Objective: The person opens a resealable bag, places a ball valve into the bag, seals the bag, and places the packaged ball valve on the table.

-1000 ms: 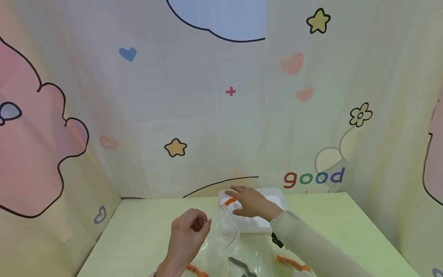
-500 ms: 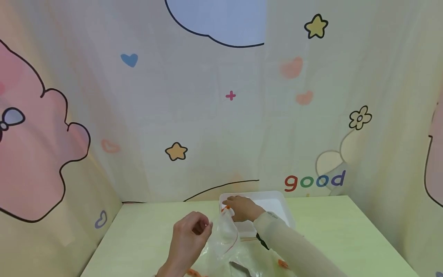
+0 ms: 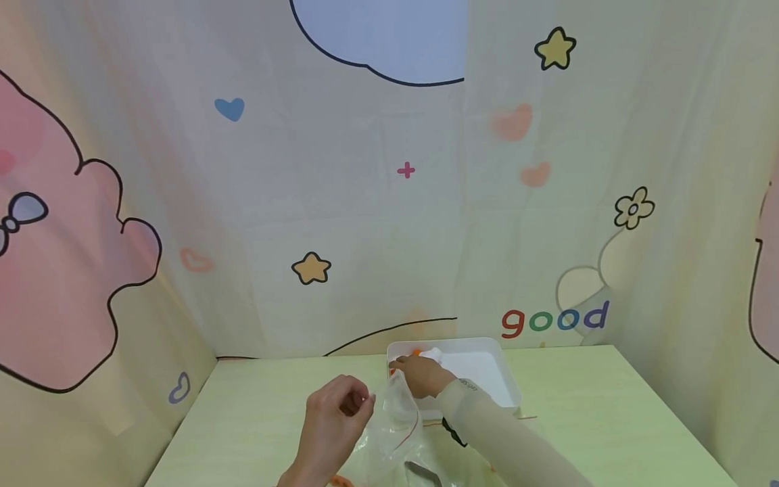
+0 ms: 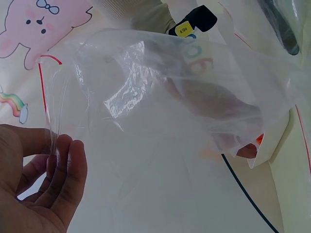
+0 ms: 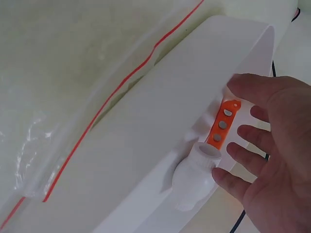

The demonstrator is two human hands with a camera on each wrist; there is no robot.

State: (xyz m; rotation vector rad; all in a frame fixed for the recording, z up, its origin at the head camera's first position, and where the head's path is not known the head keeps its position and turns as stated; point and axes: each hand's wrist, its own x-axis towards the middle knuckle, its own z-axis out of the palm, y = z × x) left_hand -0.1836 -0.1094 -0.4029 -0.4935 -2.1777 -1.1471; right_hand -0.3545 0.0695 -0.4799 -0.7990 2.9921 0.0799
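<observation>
My left hand [image 3: 335,423] pinches the edge of a clear plastic zip bag [image 4: 160,73] between thumb and fingers; the bag, with a red line along its opening, hangs across to the right. My right hand [image 3: 420,377] reaches into the left side of a white tray [image 3: 496,379]. In the right wrist view its fingers are spread loosely beside a white plastic ball valve [image 5: 192,179] with an orange holed handle [image 5: 222,125]. The fingertips are right at the valve's round socket, the thumb above the handle's end. The bag's mouth overlaps the tray's left corner.
In front of the tray, a grey bar-like handle [image 3: 422,472] shows through or by the bag film. An orange piece [image 3: 341,480] is at the bottom edge of the head view, near my left wrist. A printed cloth wall [image 3: 365,203] rises behind the table.
My right hand has come down from above the tray into its left side, the sleeve swinging left. The left hand stays in place on the bag. The head view has tilted up slightly.
</observation>
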